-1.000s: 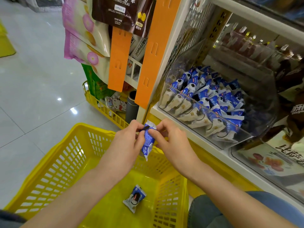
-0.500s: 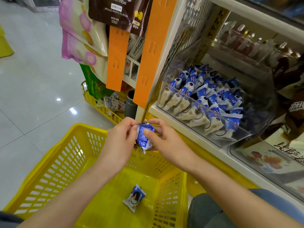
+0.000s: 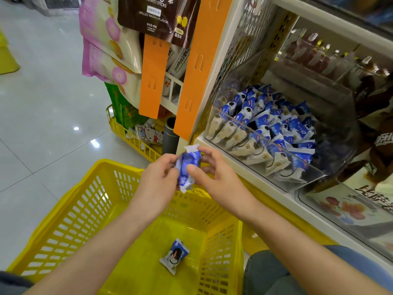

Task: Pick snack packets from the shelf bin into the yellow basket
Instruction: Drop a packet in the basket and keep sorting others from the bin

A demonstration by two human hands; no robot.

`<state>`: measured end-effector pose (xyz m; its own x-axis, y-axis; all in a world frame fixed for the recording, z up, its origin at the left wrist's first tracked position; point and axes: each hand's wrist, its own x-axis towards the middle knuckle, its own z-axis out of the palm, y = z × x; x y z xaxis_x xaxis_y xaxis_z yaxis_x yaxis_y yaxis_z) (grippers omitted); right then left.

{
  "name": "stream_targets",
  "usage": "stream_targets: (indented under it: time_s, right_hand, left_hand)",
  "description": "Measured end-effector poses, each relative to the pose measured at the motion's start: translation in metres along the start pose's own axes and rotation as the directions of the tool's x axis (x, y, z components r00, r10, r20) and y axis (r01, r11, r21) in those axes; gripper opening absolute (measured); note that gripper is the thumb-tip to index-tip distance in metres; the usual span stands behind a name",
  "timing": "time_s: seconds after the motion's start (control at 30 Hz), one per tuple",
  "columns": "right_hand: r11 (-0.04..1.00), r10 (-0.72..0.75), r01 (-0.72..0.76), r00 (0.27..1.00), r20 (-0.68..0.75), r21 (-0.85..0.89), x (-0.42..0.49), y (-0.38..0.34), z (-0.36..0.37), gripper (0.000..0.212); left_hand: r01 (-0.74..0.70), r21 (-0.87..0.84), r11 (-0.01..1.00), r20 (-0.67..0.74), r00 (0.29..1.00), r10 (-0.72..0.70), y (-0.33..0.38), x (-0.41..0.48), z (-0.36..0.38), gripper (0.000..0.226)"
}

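The held packet (image 3: 188, 167) had turned between left hand (image 3: 158, 179) and right hand (image 3: 214, 175), both pinching it above the yellow basket (image 3: 63, 201), where a first packet (image 3: 174, 255) already lay; the shelf bin (image 3: 265, 145) beside the basket held many more

Glossy pale tiled floor (image 3: 38, 107), cream shelf unit (image 3: 227, 45), 2 orange strips (image 3: 197, 67).

1 head camera looks down at yellow basket (image 3: 70, 211).

On the white shelf (image 3: 276, 185) a clear bin (image 3: 319, 167) filled with snack packets (image 3: 265, 128) is set. On the tiled floor (image 3: 42, 124) a yellow basket (image 3: 63, 220) is placed, one packet (image 3: 174, 255) inside.
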<state>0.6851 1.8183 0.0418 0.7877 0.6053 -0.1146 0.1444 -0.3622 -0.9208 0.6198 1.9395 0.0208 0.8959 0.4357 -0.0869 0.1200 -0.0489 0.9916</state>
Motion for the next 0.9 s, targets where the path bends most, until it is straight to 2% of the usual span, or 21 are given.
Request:
stream_targets:
  time_s: [0.07, 0.13, 0.23, 0.33, 0.43, 0.57, 0.7, 0.77, 0.83, 0.9]
  right_hand:
    - [1.0, -0.007, 0.007, 1.0, 0.029, 0.028, 0.0, -0.002, -0.001, 0.051]
    - [0.998, -0.018, 0.019, 1.0, -0.013, 0.063, -0.001, -0.003, -0.003, 0.048]
    - [0.999, -0.011, 0.017, 0.994, -0.108, 0.052, 0.001, -0.005, -0.007, 0.041]
    - [0.999, -0.025, 0.028, 0.995, -0.092, 0.028, 0.002, -0.009, -0.01, 0.012]
    - [0.999, -0.008, 0.016, 0.987, -0.163, 0.049, 0.004, -0.012, -0.016, 0.026]
    - [0.995, -0.048, 0.068, 0.968, -0.246, 0.073, 0.005, -0.02, -0.025, 0.019]
    - [0.978, -0.202, 0.186, 0.957, -0.206, -0.096, 0.008, -0.034, -0.04, 0.015]
    - [0.956, -0.27, 0.224, 0.922, -0.276, -0.187, 0.017, -0.041, -0.061, 0.016]
    - [0.938, -0.28, 0.159, 0.871, -0.403, -0.309, 0.034, -0.043, -0.091, 0.015]
    - [0.89, -0.2, -0.036, 0.865, -0.461, -0.455, 0.056, -0.039, -0.12, 0.015]
  left_hand:
    - [0.147, -0.228, 0.962, 0.007, 0.989, -0.149, 0.008, 0.004, 0.0, 0.032]
    - [0.249, -0.354, 0.901, 0.097, 0.968, -0.229, 0.014, 0.006, 0.0, 0.027]
    - [0.186, -0.264, 0.946, 0.218, 0.967, -0.129, 0.012, -0.001, 0.001, 0.023]
    - [0.134, -0.176, 0.975, 0.242, 0.966, -0.089, 0.012, -0.007, 0.003, 0.021]
    - [0.101, -0.142, 0.985, 0.201, 0.977, -0.071, 0.015, -0.004, 0.003, 0.015]
    - [0.122, -0.226, 0.966, 0.217, 0.973, -0.072, 0.021, 0.002, 0.004, 0.012]
    - [0.11, -0.267, 0.957, 0.198, 0.979, -0.057, 0.024, 0.009, 0.008, 0.015]
    - [0.138, -0.304, 0.943, 0.185, 0.979, -0.083, 0.026, 0.012, 0.009, 0.015]
    - [0.159, -0.317, 0.935, 0.18, 0.978, -0.105, 0.028, 0.015, 0.011, 0.015]
    - [0.169, -0.326, 0.93, 0.183, 0.977, -0.114, 0.03, 0.018, 0.014, 0.017]
